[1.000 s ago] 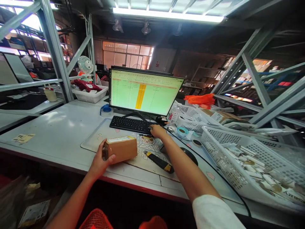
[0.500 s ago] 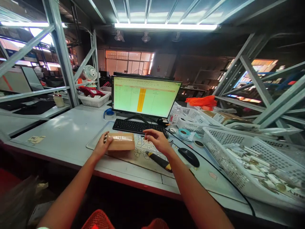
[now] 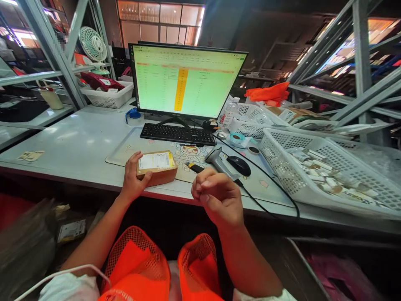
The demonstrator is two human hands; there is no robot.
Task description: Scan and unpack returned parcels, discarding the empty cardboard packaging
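My left hand (image 3: 133,175) grips the left end of a small brown cardboard box (image 3: 161,177), thumb on its near side. A white and yellow shipping label covers the box's upper face. The box rests at the front of the desk mat. My right hand (image 3: 219,194) is raised in front of the desk edge, fingers curled in, and nothing shows between them. Behind it lies a black and yellow utility knife (image 3: 194,167), partly hidden by my fingers. A grey barcode scanner (image 3: 219,162) lies just beyond my right hand.
A monitor (image 3: 184,83) stands behind a black keyboard (image 3: 175,133). To the right are a black mouse (image 3: 239,165), tape rolls and a white basket (image 3: 282,167) of small items. The scanner's cable runs along the right side. Blue tape (image 3: 133,115) sits left of the monitor.
The box has been turned so its labelled face is up. My right hand has drawn back toward me, its fingers curling in. The camera view has tilted down.
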